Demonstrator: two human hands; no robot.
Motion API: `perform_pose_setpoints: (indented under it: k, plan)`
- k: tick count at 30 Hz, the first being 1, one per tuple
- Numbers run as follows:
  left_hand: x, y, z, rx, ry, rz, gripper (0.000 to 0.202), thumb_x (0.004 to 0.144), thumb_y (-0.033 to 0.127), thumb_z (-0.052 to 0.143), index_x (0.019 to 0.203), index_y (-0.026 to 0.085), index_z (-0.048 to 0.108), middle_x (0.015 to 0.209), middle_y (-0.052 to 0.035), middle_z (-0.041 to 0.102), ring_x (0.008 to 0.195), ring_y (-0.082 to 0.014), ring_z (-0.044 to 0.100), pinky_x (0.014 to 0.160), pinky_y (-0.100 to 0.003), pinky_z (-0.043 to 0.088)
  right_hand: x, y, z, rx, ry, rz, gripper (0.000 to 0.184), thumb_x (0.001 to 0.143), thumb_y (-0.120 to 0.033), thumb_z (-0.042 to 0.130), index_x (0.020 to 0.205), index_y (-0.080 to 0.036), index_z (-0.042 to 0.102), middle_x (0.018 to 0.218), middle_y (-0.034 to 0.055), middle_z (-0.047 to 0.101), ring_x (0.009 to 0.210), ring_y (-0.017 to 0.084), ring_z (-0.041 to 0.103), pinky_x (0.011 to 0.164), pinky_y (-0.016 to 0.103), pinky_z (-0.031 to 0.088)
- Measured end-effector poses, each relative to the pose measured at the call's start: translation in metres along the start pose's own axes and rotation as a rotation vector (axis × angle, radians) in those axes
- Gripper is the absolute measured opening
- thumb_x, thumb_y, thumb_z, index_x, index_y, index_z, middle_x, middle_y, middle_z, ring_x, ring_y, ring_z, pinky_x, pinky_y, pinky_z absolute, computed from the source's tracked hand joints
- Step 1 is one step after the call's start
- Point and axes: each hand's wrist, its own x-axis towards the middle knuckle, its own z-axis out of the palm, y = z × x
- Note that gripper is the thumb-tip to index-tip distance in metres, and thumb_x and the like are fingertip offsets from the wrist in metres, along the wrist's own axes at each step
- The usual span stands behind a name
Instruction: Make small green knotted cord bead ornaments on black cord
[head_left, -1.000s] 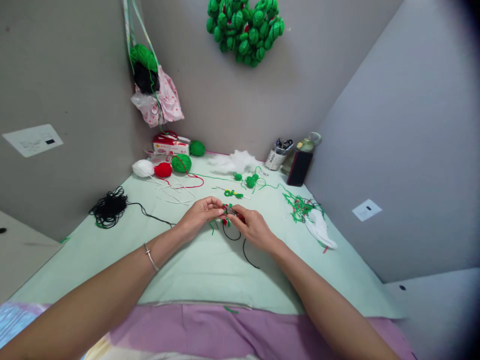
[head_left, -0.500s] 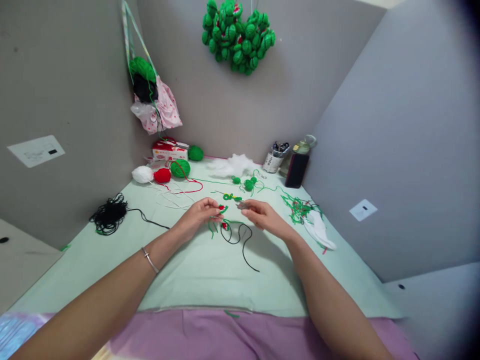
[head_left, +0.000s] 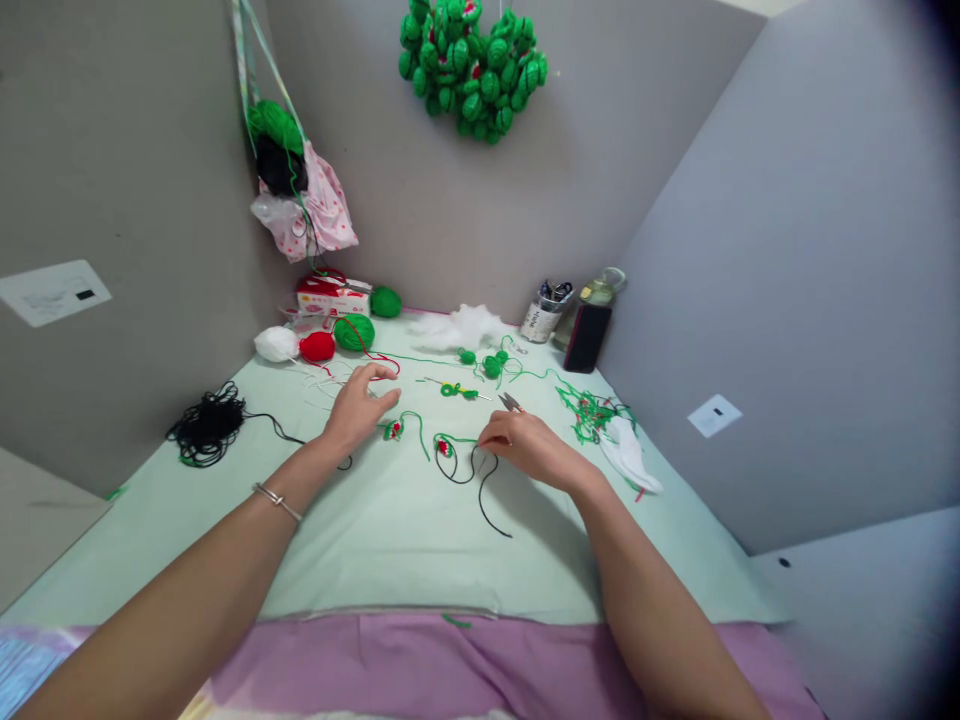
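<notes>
My left hand [head_left: 361,405] lies open on the pale green cloth [head_left: 390,540], fingers stretched toward a red strand [head_left: 379,358]. It holds nothing. Just to its right a small green and red crocheted piece [head_left: 392,430] lies on the cloth. A second small piece [head_left: 444,446] lies by a loop of black thread [head_left: 484,490]. My right hand [head_left: 529,447] is curled closed beside that loop, and the metal tips of small snips [head_left: 512,402] stick out behind its fingers. A crochet hook with green yarn [head_left: 459,390] lies farther back.
White, red and green yarn balls [head_left: 315,345] and a box sit at the back left, a black yarn tangle [head_left: 204,425] at the left. White stuffing, a jar of tools [head_left: 545,315], a bottle and a dark phone stand at the back. Green scraps [head_left: 600,415] lie right.
My hands have parted. The left hand let go of the small crocheted piece, which now lies on the cloth, and reached back left. The right hand dropped down to the black thread.
</notes>
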Motion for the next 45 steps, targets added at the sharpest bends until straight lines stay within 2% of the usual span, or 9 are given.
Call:
perform_pose_setpoints:
  k: [5, 11, 17, 21, 24, 30, 33, 36, 45]
  plan:
    - [-0.011, 0.007, 0.006, 0.042, -0.132, 0.062, 0.014, 0.075, 0.031, 0.063, 0.086, 0.024, 0.067, 0.103, -0.0041, 0.064, 0.102, -0.0248, 0.058, 0.085, -0.034, 0.045, 0.003, -0.008, 0.011, -0.215, -0.089, -0.009, 0.02, 0.089, -0.012, 0.053, 0.078, -0.017, 0.07, 0.087, 0.0032, 0.064, 0.065, 0.01, 0.053, 0.064, 0.025, 0.031]
    - [-0.015, 0.018, 0.005, -0.215, -0.196, -0.105, 0.018, 0.072, 0.036, 0.069, 0.08, 0.02, 0.068, 0.085, -0.003, 0.066, 0.083, -0.0201, 0.058, 0.076, -0.028, 0.042, 0.004, -0.033, 0.012, -0.538, -0.199, -0.051, 0.021, 0.088, -0.003, 0.05, 0.08, -0.013, 0.067, 0.085, 0.01, 0.064, 0.079, 0.02, 0.06, 0.065, 0.029, 0.034]
    - [-0.015, 0.018, 0.005, -0.236, -0.228, -0.079, 0.019, 0.073, 0.037, 0.071, 0.079, 0.019, 0.069, 0.083, -0.0025, 0.067, 0.076, -0.0174, 0.057, 0.073, -0.027, 0.043, 0.004, -0.037, 0.019, -0.579, -0.214, -0.02, 0.022, 0.087, -0.001, 0.047, 0.083, -0.012, 0.066, 0.089, 0.0134, 0.065, 0.083, 0.021, 0.061, 0.07, 0.031, 0.037]
    - [-0.004, 0.016, -0.007, -0.257, -0.133, -0.098, 0.019, 0.072, 0.037, 0.072, 0.078, 0.019, 0.068, 0.084, -0.0023, 0.067, 0.079, -0.0176, 0.058, 0.076, -0.028, 0.044, 0.0, -0.023, 0.011, -0.287, -0.12, -0.01, 0.016, 0.082, -0.004, 0.052, 0.079, -0.016, 0.063, 0.079, 0.005, 0.063, 0.067, 0.015, 0.055, 0.061, 0.027, 0.034]
    - [-0.002, 0.019, -0.011, -0.318, -0.153, -0.117, 0.022, 0.074, 0.038, 0.072, 0.082, 0.019, 0.067, 0.088, -0.0031, 0.067, 0.084, -0.0175, 0.059, 0.078, -0.028, 0.044, -0.005, -0.021, -0.003, 0.217, 0.014, 0.011, 0.009, 0.085, -0.013, 0.054, 0.082, -0.018, 0.061, 0.072, -0.0006, 0.061, 0.063, 0.011, 0.052, 0.062, 0.025, 0.037]
    - [-0.036, 0.042, 0.012, -0.595, -0.801, -0.19, 0.057, 0.073, 0.032, 0.077, 0.128, 0.03, 0.06, 0.129, -0.0103, 0.061, 0.084, -0.0165, 0.062, 0.072, -0.028, 0.048, 0.0, -0.029, -0.006, 1.057, 0.236, 0.005, 0.014, 0.081, -0.028, 0.068, 0.089, -0.017, 0.065, 0.077, 0.0017, 0.065, 0.062, 0.01, 0.054, 0.061, 0.025, 0.044]
    - [-0.048, 0.046, 0.023, -0.62, -0.955, -0.21, 0.048, 0.075, 0.03, 0.076, 0.122, 0.027, 0.065, 0.102, -0.0072, 0.069, 0.073, -0.0135, 0.06, 0.069, -0.026, 0.046, 0.005, -0.028, -0.001, 1.155, 0.293, 0.039, 0.015, 0.079, -0.028, 0.07, 0.088, -0.016, 0.068, 0.072, 0.0003, 0.062, 0.056, 0.007, 0.048, 0.054, 0.022, 0.039]
    - [-0.048, 0.04, 0.026, -0.584, -0.898, -0.21, 0.025, 0.081, 0.035, 0.07, 0.101, 0.02, 0.073, 0.076, -0.0029, 0.066, 0.064, -0.0118, 0.056, 0.067, -0.025, 0.045, 0.007, -0.025, -0.003, 1.29, 0.343, 0.113, 0.019, 0.079, -0.031, 0.071, 0.09, -0.018, 0.064, 0.067, -0.0027, 0.058, 0.05, 0.006, 0.045, 0.046, 0.019, 0.034]
    - [-0.028, 0.031, 0.012, -0.696, -0.629, -0.276, 0.027, 0.083, 0.042, 0.068, 0.088, 0.016, 0.074, 0.07, -0.0013, 0.059, 0.061, -0.0097, 0.051, 0.06, -0.021, 0.043, 0.005, -0.009, -0.012, 1.312, 0.274, 0.231, 0.029, 0.074, -0.032, 0.077, 0.096, -0.016, 0.067, 0.067, -0.0039, 0.057, 0.048, 0.003, 0.045, 0.044, 0.016, 0.033]
